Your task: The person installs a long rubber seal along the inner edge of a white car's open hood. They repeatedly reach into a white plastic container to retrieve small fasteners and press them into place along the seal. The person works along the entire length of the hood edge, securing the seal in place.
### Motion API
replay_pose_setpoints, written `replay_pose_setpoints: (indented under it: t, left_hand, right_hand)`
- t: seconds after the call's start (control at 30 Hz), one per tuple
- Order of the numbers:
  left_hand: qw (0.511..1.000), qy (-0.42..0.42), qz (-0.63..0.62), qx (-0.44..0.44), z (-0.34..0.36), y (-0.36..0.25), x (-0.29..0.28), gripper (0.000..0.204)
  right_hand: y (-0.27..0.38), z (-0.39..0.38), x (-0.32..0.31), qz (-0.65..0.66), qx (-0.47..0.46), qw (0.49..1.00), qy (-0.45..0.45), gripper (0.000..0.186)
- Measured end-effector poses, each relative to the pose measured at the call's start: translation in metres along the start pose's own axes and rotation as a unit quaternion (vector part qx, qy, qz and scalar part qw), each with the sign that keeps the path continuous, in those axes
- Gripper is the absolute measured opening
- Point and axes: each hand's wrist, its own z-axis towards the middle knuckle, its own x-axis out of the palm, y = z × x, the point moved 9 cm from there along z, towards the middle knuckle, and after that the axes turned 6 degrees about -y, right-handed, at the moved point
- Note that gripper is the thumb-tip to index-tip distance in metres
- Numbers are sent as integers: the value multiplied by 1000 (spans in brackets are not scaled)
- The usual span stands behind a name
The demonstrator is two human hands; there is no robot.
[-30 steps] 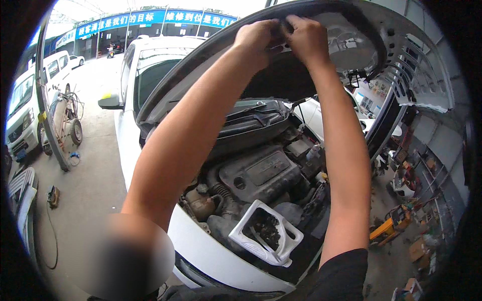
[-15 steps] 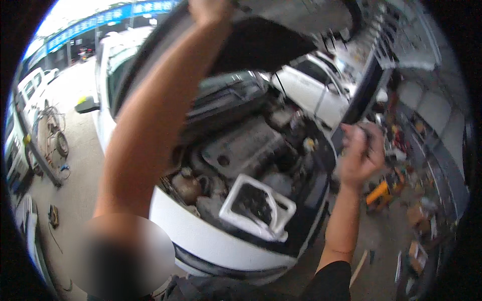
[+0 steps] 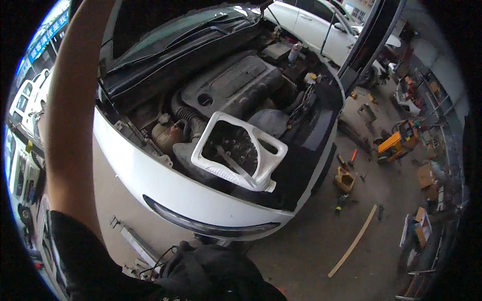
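Note:
My left forearm (image 3: 70, 100) reaches straight up along the left side, and its hand is cut off by the top edge near the raised dark hood (image 3: 145, 15). My right hand is out of the picture. Below me is the open engine bay of a white car (image 3: 165, 185) with a dark plastic engine cover (image 3: 236, 83). A white plastic jug with its side cut away (image 3: 238, 150) lies on the front of the bay, holding small dark parts.
A second white car (image 3: 311, 25) stands behind, past a black post (image 3: 371, 40). A yellow machine (image 3: 396, 143), small tools, cardboard boxes (image 3: 427, 175) and a long wooden strip (image 3: 354, 241) lie on the concrete floor to the right.
My right hand came off the hood, dropped to the right, then left the view. The view has tilted down onto the engine bay. My left arm stays raised.

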Motion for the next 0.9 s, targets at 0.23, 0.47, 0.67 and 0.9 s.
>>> replay_pose_setpoints:
  t: [0.23, 0.47, 0.67, 0.9]
  left_hand:
    - [796, 590, -69, -117, -415, -96, 64, 22]
    - [647, 762, 6, -35, -575, -99, 39, 18]
    - [678, 729, -68, 64, -568, -135, 56, 17]
    - [597, 799, -22, 72, -599, -126, 64, 19]
  right_hand:
    - [19, 90, -40, 129, -23, 989, 66, 29]
    - [29, 124, -93, 277, -124, 952, -45, 20]
    - [25, 32, -49, 268, 82, 946, 165, 20]
    - [4, 44, -49, 360, 46, 928, 87, 22]
